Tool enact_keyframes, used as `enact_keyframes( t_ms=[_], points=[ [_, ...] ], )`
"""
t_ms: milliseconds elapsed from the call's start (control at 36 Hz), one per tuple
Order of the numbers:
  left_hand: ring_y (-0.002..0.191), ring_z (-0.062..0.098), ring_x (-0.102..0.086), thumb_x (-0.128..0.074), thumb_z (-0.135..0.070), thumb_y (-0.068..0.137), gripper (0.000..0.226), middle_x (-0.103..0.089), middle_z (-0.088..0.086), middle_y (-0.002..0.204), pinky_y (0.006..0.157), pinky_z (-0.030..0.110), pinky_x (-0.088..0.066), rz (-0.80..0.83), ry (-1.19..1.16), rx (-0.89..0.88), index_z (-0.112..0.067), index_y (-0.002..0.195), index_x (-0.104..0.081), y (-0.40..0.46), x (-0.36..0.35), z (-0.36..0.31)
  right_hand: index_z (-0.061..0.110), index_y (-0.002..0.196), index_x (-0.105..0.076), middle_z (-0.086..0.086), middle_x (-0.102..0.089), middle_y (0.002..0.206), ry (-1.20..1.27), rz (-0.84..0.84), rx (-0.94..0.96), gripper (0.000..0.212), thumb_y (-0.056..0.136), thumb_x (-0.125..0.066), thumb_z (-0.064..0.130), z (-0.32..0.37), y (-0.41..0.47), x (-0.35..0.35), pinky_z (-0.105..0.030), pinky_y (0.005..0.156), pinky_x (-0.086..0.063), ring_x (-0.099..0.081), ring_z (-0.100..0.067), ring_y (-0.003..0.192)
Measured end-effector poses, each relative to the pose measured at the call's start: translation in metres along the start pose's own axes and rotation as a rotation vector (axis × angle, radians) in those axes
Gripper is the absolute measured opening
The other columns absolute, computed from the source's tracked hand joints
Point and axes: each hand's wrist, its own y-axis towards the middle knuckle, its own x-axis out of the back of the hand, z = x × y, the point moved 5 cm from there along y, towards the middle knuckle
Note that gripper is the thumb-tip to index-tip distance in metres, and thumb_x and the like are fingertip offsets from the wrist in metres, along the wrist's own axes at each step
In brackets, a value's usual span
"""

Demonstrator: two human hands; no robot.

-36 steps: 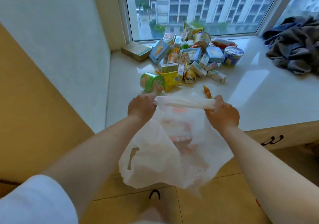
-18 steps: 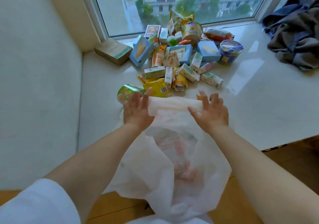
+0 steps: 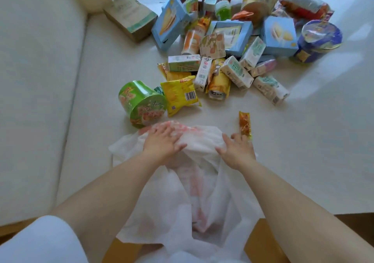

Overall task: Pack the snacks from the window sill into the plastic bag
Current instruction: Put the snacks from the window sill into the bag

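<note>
Head view: the thin white plastic bag (image 3: 194, 181), held bunched in the air a second ago, now lies with its top on the pale window sill (image 3: 303, 151) at frame centre. Left hand (image 3: 162, 143) and right hand (image 3: 236, 151) press it flat, fingers released. Nothing is packed yet. The snack pile (image 3: 232, 46) fills the upper centre; bare sill lies at right.

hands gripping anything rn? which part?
No grip: left hand and right hand lie flat, fingers straight, on the bag top edge, laid on the sill.
</note>
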Motion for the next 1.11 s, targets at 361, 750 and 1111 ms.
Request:
enact_keyframes(
  t_ms=[361,750,1111],
  points=[
    [0.143,0.034,-0.003,-0.069,-0.058,0.070,0.092,-0.002,0.009,0.155,0.117,0.047,-0.007,-0.349,-0.217,0.437,-0.034,0.146,-0.024,0.052,0.081,0.099,0.012,0.140,-0.032,-0.015,-0.030,0.142,0.452,-0.116,-0.487,0.059,0.087,-0.054,0.028,-0.025,0.067,0.037,-0.045,0.102,-0.034,-0.032,-0.035,0.128],
    [0.138,0.036,-0.002,-0.064,-0.049,0.073,0.089,-0.007,0.012,0.151,0.113,0.049,-0.022,0.089,-0.493,0.454,-0.040,0.147,-0.015,0.080,0.068,0.144,0.007,0.119,-0.060,-0.015,-0.056,0.116,0.425,-0.230,-0.046,0.033,0.087,-0.054,0.012,0.056,0.090,0.057,-0.037,0.090,-0.041,-0.051,-0.033,0.109],
    [0.137,0.028,-0.007,-0.067,-0.051,0.066,0.083,-0.013,0.002,0.145,0.109,0.049,-0.032,-0.070,-0.568,0.415,-0.045,0.140,-0.030,0.074,0.057,0.147,0.018,0.113,-0.058,-0.011,-0.036,0.133,0.534,0.057,0.039,0.036,0.084,-0.066,0.038,0.142,0.143,0.059,-0.040,0.103,-0.039,-0.044,-0.034,0.120]
  ],
)
